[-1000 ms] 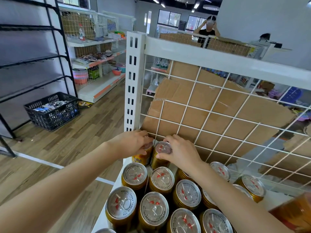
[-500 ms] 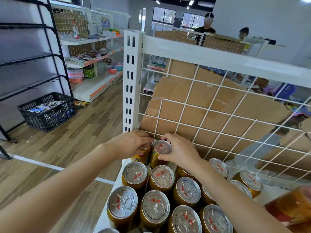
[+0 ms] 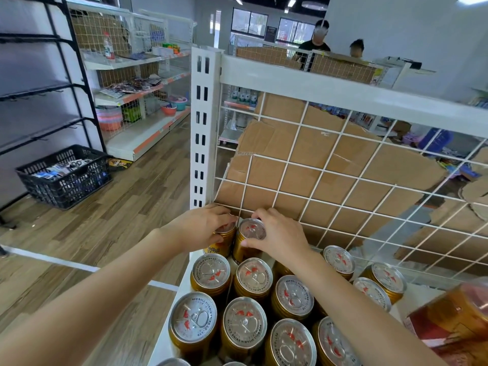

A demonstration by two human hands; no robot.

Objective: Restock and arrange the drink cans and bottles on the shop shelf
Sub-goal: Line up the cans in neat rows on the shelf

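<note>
Several gold Red Bull cans [image 3: 211, 273] with silver tops stand in rows on the white shelf [image 3: 166, 339]. At the shelf's back left corner my left hand [image 3: 202, 227] grips the top of one gold can [image 3: 220, 244], covering most of its lid. Right beside it, my right hand [image 3: 277, 235] holds the rim of a second gold can [image 3: 249, 233] between thumb and fingers. Both cans stand upright against the white wire grid back [image 3: 343, 180].
Cardboard [image 3: 330, 159] lines the back of the grid. A white slotted post [image 3: 202, 128] rises at the shelf corner. A wrapped amber pack [image 3: 454, 320] sits at the lower right. A black crate [image 3: 64, 175] stands on the wooden floor at left. Two people stand behind far shelves.
Both hands stay on the same two back-corner cans; the view has shifted slightly, otherwise nothing visibly moved.
</note>
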